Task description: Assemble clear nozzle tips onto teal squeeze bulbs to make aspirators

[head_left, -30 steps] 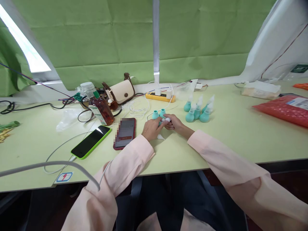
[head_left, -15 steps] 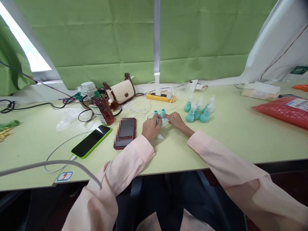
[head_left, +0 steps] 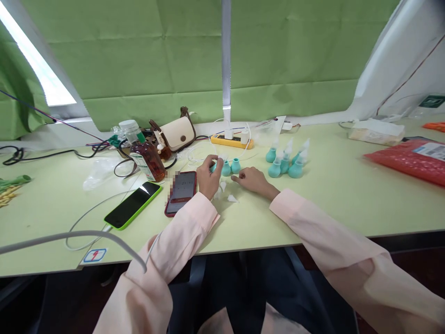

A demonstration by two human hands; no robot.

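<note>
Tipped bulbs (head_left: pixel 295 169): five, teal with clear points, standing in a cluster on the counter (head_left: pixel 330 199) at 2 o'clock from the right hand (head_left: pixel 255 180). Judged by their state, these are the finished share.

Open bulbs (head_left: pixel 235 166): two, teal, bare-necked, upright, side by side at 2 o'clock from the left hand (head_left: pixel 208 178). Judged as left to do.

Half-hidden bulb (head_left: pixel 213 168): one, teal, behind the left fingers; whether it bears a point cannot be told. Counted as the piece in hand. Bulbs in sight: eight.

Loose tips (head_left: pixel 232 199): two clear enough to count, lying at 4 o'clock from the left hand; a further pale shape beside that hand is too blurred to count. Judged as parts left to fit.

Hands: two. Left grip: thumb and forefinger curved about the half-hidden bulb; whether they pinch it cannot be told. Right grip: fingers curled, thumb pointing to 9 o'clock, nothing visible held; whether pressed together cannot be told.

Surroundings, from the left hand: phones, two, one red (head_left: pixel 183 188) at 8 o'clock, one green (head_left: pixel 133 205) between 8 and 9; bottle (head_left: pixel 148 162), one, between 9 and 10; bag (head_left: pixel 176 132), one, between 10 and 11; power strip (head_left: pixel 217 139), one, at 1.
</note>
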